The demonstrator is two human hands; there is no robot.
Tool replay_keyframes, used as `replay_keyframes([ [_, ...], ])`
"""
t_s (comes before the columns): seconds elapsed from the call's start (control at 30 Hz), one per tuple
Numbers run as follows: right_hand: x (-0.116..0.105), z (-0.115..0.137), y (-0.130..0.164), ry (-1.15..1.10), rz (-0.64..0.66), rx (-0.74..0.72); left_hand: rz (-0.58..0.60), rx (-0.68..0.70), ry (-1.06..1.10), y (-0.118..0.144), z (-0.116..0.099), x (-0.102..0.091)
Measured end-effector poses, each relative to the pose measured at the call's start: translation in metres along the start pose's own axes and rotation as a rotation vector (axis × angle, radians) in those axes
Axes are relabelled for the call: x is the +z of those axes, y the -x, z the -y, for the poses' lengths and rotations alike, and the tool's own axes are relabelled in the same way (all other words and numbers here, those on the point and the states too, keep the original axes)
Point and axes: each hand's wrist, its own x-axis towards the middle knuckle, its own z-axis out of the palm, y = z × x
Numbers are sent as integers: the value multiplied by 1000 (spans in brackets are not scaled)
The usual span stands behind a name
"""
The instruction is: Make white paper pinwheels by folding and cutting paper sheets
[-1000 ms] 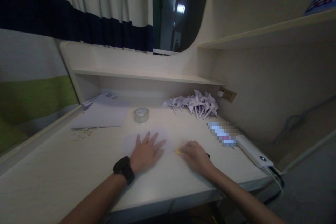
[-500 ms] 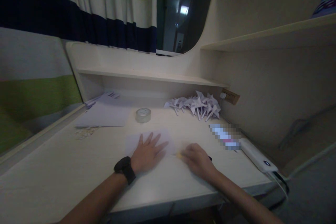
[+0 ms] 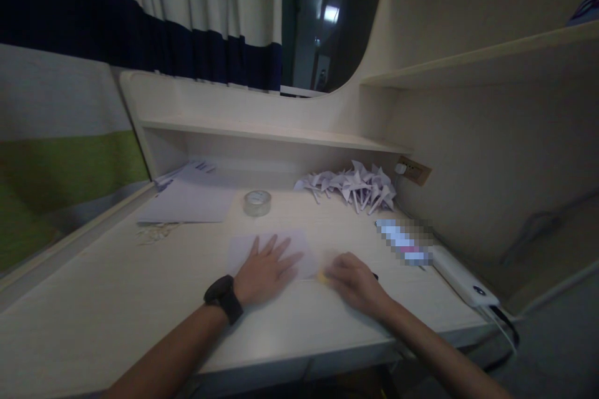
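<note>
My left hand [image 3: 264,269] lies flat with spread fingers on a small pale sheet of paper [image 3: 299,248] on the light wooden desk [image 3: 116,299]. A black watch [image 3: 223,298] is on that wrist. My right hand [image 3: 354,280] is curled just right of the sheet, gripping a small yellow tool [image 3: 322,276] whose tip touches the sheet's right edge. Something dark shows behind the right hand; I cannot tell what it is.
A roll of clear tape [image 3: 257,202] stands behind the sheet. A stack of paper [image 3: 189,199] lies at back left, a pile of folded paper pinwheels [image 3: 355,186] at back right. A white power bank [image 3: 463,276] with a cable sits at the desk's right edge.
The view has shifted slightly. My right hand with the yellow tool has slid a little along the sheet's right edge. My left hand stays pressed on the paper.
</note>
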Motion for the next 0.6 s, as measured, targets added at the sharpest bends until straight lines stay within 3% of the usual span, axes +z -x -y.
replay_keyframes([
  [0.6,-2,1,2,-73,17,-30,30,17,21,2,-1,-4],
])
